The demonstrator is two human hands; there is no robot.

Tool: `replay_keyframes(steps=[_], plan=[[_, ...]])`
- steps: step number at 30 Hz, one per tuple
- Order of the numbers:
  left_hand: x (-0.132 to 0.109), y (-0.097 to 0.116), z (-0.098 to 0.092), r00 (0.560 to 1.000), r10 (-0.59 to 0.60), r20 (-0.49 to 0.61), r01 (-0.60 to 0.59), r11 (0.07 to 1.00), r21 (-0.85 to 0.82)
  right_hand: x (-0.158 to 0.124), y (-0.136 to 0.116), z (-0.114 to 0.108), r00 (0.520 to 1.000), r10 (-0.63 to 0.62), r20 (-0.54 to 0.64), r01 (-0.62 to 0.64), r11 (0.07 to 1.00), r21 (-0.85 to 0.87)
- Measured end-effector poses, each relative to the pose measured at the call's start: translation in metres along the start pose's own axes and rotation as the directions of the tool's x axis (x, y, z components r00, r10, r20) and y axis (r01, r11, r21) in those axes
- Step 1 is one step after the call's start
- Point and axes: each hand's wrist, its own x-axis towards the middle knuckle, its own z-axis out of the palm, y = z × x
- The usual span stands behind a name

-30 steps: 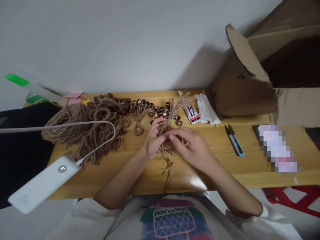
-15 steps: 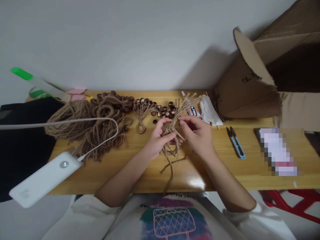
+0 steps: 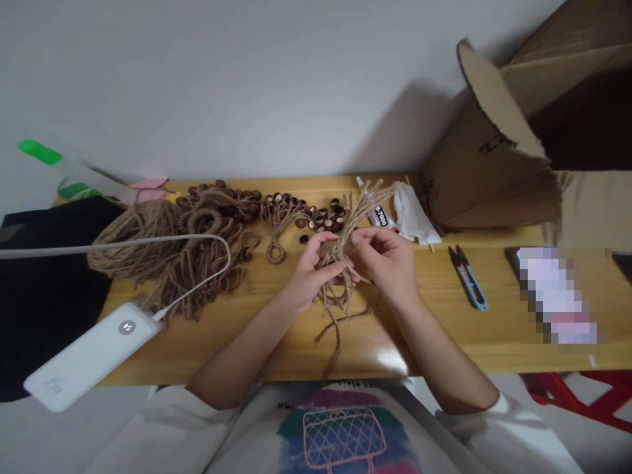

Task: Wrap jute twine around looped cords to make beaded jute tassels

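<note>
A bundle of jute twine (image 3: 356, 216) with a wrapped loop at its lower end is held above the table. My left hand (image 3: 316, 273) is closed round its middle, the thumb lying across the strands. My right hand (image 3: 388, 260) pinches at the bundle's right side with thumb and forefinger; which strand is between the fingertips I cannot tell. Loose twine ends (image 3: 338, 332) hang down below my left hand. Behind the hands lie several brown, button-like halves (image 3: 323, 216) and a finished-looking twine loop with a tassel (image 3: 276, 247).
At left are a twine coil (image 3: 141, 237), a heap of tasselled twine and a white power bank (image 3: 91, 359) with a cable. Right of my hands lie a glue tube (image 3: 382, 216), white tissue (image 3: 415, 214), blue thread snips (image 3: 469, 280), a blurred phone (image 3: 557, 296) and a cardboard box (image 3: 494, 178).
The view has shifted slightly. Both hands keep their hold on the twine bundle, with only small finger movement of the right hand.
</note>
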Motion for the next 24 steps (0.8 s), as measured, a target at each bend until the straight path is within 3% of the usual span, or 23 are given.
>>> replay_keyframes(steps=[12,18,24], plan=[[0.000,-0.003,-0.001,0.999,0.005,0.037,-0.009,0.993,0.116,0.005,0.002,-0.006,0.997,0.003,-0.082,-0.003,1.000,-0.008],[-0.001,0.001,0.000,0.997,-0.051,0.054,0.044,0.992,0.120,0.011,0.005,-0.012,0.996,0.069,-0.058,-0.069,0.998,0.008],[-0.002,0.001,-0.001,0.994,-0.073,0.084,0.066,0.994,0.090,0.010,0.004,-0.015,0.996,-0.083,-0.043,0.081,0.996,-0.043]])
